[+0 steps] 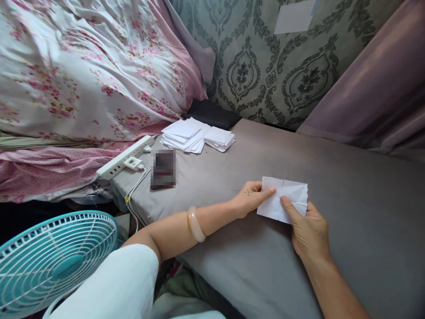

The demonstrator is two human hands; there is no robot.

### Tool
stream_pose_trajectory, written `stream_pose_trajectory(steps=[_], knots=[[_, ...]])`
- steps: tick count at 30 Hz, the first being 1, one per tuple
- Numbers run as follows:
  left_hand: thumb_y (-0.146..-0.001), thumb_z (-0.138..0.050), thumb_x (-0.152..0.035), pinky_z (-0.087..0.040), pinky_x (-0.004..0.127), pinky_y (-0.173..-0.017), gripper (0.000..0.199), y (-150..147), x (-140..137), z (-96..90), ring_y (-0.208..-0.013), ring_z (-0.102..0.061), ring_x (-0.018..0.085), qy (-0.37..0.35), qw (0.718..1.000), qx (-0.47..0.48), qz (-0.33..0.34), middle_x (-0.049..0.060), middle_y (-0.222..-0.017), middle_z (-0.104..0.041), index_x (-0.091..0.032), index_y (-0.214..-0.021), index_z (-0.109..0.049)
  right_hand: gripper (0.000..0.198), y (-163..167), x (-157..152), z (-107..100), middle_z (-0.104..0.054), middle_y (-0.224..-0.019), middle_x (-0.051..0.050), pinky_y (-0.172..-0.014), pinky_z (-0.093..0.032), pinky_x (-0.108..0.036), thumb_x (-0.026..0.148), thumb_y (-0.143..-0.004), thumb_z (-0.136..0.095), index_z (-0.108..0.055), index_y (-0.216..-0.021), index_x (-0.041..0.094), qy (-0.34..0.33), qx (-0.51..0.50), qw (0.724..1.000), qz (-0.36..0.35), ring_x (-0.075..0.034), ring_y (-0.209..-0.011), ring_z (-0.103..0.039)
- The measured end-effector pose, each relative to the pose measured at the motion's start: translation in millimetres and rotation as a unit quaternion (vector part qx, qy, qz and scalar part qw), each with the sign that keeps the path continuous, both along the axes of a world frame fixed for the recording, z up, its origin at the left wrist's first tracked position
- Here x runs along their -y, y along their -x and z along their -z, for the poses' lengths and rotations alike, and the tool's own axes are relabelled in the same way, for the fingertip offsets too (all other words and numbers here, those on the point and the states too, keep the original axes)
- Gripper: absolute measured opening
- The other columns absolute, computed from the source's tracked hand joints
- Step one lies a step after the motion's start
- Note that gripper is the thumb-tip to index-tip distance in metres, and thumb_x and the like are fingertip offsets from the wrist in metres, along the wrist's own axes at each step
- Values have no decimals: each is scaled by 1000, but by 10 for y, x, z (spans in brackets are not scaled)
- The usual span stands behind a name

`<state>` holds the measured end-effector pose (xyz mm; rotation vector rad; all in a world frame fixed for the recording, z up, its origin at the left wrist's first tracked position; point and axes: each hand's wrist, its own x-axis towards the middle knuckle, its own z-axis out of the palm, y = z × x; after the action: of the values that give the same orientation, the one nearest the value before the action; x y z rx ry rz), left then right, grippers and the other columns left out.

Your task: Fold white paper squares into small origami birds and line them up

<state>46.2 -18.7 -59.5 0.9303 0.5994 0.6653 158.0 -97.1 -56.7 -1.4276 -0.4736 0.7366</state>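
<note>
Between my two hands, above the grey-covered surface (252, 155), is a white piece of paper (282, 204) with crease lines and an uneven right edge. My left hand (250, 198) pinches its left side, thumb on top. The right side is gripped by my right hand (310, 228), whose thumb lies across the face of the paper. The fingers under the sheet are hidden. Farther back lie two stacks of white paper, a larger stack (186, 133) and a smaller stack (219, 138) touching its right side.
A white power strip (126, 157) with plugs and cables lies along the surface's left edge, beside a blurred dark phone-like object (163, 169). A turquoise fan (59, 261) stands at lower left. Floral bedding (99, 75) is behind, and a pink curtain (365, 84) hangs at right.
</note>
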Motion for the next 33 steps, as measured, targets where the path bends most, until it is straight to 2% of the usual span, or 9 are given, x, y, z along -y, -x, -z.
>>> stream_pose_trajectory(steps=[6,11,14,17,20,24,27,30,33], knots=[[-76,-65,-49,-32,18,-43,37,-12,-2,-12,-46,-42,5,-79,995,-58,-25,-4,-58,-51,-12,-77,-60,45,27,-2,-67,-74,-86,-3,-63,-57,-21,34,-53,-88,-72,-91,17,9,-68,998,0,-13,-68,-67],[-83,-56,-49,-24,18,-39,37,-14,-52,17,-41,-35,5,-145,983,-108,-28,-7,-51,-41,-14,-71,-54,39,-41,-11,-11,-72,-71,-1,-55,-54,-19,35,-54,-87,-72,-84,15,25,-68,997,0,-11,-57,-63],[-84,-54,-47,-26,18,-41,35,3,-81,25,-43,-36,5,-145,986,-84,-18,-6,-53,-44,-14,-71,-53,38,-92,-19,59,-70,-67,0,-51,-53,-21,39,-58,-84,-71,-86,16,10,-72,997,-22,-11,-53,-61],[-79,-63,-42,-35,18,-49,30,45,-77,-27,-50,-45,6,-99,993,-62,8,-3,-62,-54,-12,-83,-58,38,-121,-16,84,-70,-65,0,-54,-53,-24,43,-60,-81,-70,-85,16,-18,-79,996,-28,-13,-55,-63],[-72,-72,-36,-41,19,-58,30,92,-80,-87,-62,-56,9,-59,996,-61,11,1,-73,-63,-12,-85,-58,39,-156,-7,62,-71,-69,-2,-57,-53,-27,47,-68,-75,-68,-92,16,-24,-63,996,-51,-15,-59,-65],[-78,-67,-35,-41,18,-57,23,120,-107,-89,-60,-55,8,-46,995,-87,12,0,-70,-62,-13,-83,-61,49,-254,33,4,-68,-67,0,-57,-51,-28,46,-77,-65,-58,-115,17,4,36,998,-49,-14,-56,-62],[-80,-64,-30,-44,20,-53,18,121,-128,-72,-58,-56,9,-25,993,-112,-6,1,-71,-62,-13,-83,-61,49,-362,93,-60,-65,-64,3,-54,-49,-26,37,-82,-57,-49,-128,19,36,148,986,-70,-13,-53,-58],[-81,-62,-23,-47,22,-51,17,117,-147,-76,-57,-58,11,-13,990,-140,-19,3,-72,-63,-13,-94,-58,40,-465,161,-131,-70,-86,-1,-62,-50,-27,22,-83,-48,-56,-121,23,50,232,954,-182,-13,-68,-62],[-82,-61,-19,-50,24,-52,26,117,-155,-76,-60,-61,13,-15,985,-168,-28,3,-73,-64,-14,-106,-52,43,-520,207,-167,-67,-107,-1,-79,-49,-31,11,-80,-45,-63,-115,28,53,345,898,-268,-15,-88,-62]])
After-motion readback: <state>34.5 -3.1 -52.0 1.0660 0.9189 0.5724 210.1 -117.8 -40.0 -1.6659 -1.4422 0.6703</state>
